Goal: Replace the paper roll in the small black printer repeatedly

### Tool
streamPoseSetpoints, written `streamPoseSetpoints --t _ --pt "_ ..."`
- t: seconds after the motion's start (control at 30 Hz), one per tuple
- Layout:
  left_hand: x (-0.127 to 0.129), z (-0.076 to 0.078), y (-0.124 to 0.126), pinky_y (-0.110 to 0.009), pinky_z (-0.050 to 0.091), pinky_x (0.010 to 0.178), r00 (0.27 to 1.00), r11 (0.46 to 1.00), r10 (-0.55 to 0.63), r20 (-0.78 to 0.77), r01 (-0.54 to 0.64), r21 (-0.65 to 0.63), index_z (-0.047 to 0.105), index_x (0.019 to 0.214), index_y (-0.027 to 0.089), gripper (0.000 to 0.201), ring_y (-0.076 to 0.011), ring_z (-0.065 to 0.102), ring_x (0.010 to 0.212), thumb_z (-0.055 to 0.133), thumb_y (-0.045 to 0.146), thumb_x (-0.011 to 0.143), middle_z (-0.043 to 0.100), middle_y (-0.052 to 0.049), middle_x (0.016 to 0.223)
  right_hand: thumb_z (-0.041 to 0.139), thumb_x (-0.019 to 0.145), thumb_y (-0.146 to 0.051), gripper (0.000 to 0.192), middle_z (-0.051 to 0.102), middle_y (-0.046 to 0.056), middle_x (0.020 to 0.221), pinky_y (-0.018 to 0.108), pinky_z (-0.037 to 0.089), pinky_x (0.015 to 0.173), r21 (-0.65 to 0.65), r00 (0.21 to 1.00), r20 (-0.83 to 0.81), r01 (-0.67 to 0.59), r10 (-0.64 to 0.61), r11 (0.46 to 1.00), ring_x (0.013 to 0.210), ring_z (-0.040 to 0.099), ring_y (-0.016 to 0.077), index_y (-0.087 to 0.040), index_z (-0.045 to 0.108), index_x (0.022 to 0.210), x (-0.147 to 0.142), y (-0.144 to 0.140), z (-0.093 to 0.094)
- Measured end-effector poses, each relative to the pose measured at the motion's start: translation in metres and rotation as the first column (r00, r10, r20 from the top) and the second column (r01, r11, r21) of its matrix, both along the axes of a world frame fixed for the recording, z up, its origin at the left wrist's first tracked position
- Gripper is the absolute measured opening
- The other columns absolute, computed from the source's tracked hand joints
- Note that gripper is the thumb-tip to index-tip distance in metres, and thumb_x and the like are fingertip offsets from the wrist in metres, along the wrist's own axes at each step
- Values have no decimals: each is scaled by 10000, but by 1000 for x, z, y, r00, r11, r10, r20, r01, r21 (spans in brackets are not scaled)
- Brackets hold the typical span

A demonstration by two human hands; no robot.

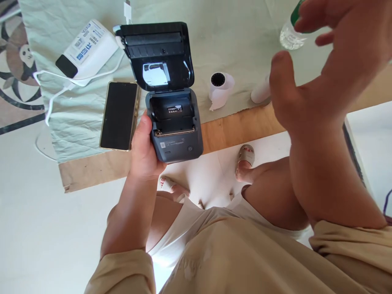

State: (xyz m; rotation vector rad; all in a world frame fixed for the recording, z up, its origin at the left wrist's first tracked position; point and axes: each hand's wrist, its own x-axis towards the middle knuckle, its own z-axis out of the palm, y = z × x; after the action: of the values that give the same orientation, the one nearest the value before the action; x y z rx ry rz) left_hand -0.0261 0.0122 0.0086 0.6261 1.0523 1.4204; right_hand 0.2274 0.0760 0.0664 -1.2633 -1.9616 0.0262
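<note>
My left hand (146, 149) grips a dark label printer (176, 146) from its left side. The printer's lid (156, 55) is swung up, and the paper bay under it holds no roll. A small white label is stuck inside the bay. My right hand (321, 77) is raised at the upper right, fingers apart, with nothing in it. Behind its fingers is a clear bottle (292, 36) with a green part, partly hidden. To the right of the printer a roll of white paper (222, 92) stands on the cloth, its end loose.
A phone (119, 116) lies left of the printer. Beyond it sits a white box-shaped thing (92, 49) with a printed label and a white cable (88, 78). Another white roll (260, 94) is partly behind my right hand. The table's wooden edge (239, 128) runs below the green cloth (239, 32).
</note>
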Motion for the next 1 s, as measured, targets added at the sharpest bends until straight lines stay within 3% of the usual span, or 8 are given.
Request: streamPoseSetpoints --t 0.2,0.43,0.57,0.7,0.77,0.83,0.9,1.0 --pt "4 2 1 -446 563 1132 1000 998 5 3 -5 68 779 1099 223 418 -329 672 1314 609 571 940 813 -69 1103 750 798 -360 456 557 197 1311 537 488 1022 -422 977 132 207 -167 882 1181 582 350 -228 654 1224 27 12 -31" --pt "13 9 1 -384 561 1131 993 995 11 -114 0 100 819 1069 222 587 -279 671 1295 393 624 1038 825 -55 1030 660 800 -281 341 616 130 1177 463 529 894 -447 994 48 111 -100 887 1048 583 290 -269 644 1140 28 16 -45" --pt "10 6 1 -398 620 1039 996 994 -3 -85 13 108 810 1108 214 571 -265 758 1087 440 639 1014 821 -50 1087 710 711 -261 593 625 48 1254 460 530 961 -365 950 -302 -42 -75 930 1031 622 261 -332 516 1267 24 19 -42" --pt "6 1 2 -428 631 1016 999 998 11 -48 -8 56 782 1141 206 529 -266 788 964 625 658 914 817 -43 1099 601 738 -242 445 599 -14 1262 341 575 767 -249 579 -812 -224 -77 942 990 659 186 -341 483 1156 -3 27 -29" --pt "5 -1 2 -454 615 1032 999 1000 21 -28 -21 12 764 1134 212 557 -302 781 1039 698 686 850 818 -54 1079 480 779 -204 296 605 -4 1048 265 538 659 -232 341 -934 -362 -103 903 976 668 156 -285 505 1063 -24 30 -19" --pt "3 -3 2 -471 597 1049 1000 1000 17 -9 -17 -14 744 1116 223 560 -331 740 1173 733 696 815 815 -65 1070 418 778 -160 300 560 -4 926 222 487 585 -160 217 -974 -470 -62 868 857 656 124 -236 517 1051 -45 29 -11" --pt "0 -5 1 -470 585 1058 1000 1000 8 13 -8 -14 731 1091 238 502 -332 687 1279 724 670 835 809 -62 1057 435 783 -166 297 541 -6 863 238 508 601 -40 301 -945 -487 125 872 758 611 110 -201 544 1057 -63 24 -7" --pt "-4 -10 -1 -441 562 1085 999 997 -41 21 39 73 718 1124 254 421 -310 634 1356 699 602 888 793 -46 1105 447 886 -235 266 639 33 1008 318 579 925 75 646 -609 -530 459 845 987 646 148 -193 597 1102 -78 11 -8"
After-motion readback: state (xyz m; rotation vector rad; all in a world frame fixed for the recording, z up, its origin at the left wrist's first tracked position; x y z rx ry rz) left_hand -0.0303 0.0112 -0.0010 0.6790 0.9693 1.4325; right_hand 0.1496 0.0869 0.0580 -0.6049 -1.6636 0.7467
